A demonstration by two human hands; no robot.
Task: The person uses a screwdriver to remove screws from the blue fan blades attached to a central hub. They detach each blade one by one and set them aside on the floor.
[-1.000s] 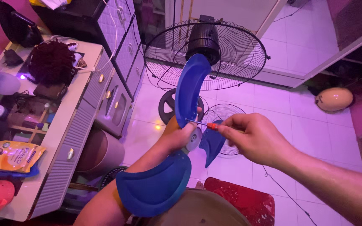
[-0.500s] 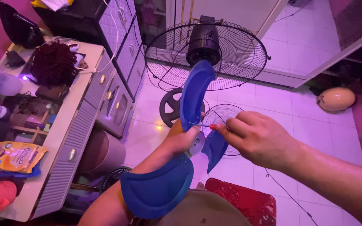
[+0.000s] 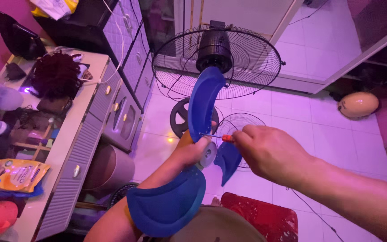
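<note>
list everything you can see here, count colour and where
fan blade set: one, blue, three blades, held at centre
screwdriver: one, red handle, tip at the blade hub
fan motor with rear guard: one, black, on the floor behind
round fan base: one, black, on the floor tiles
wire guard: one, lying on the floor
dresser: one, pale, at left
snack bag: one, yellow, on the dresser
stool: one, red, bottom centre
left hand: grips the blade hub
right hand: holds the screwdriver

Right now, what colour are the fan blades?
Blue; the fan blades show best in the head view.
</note>
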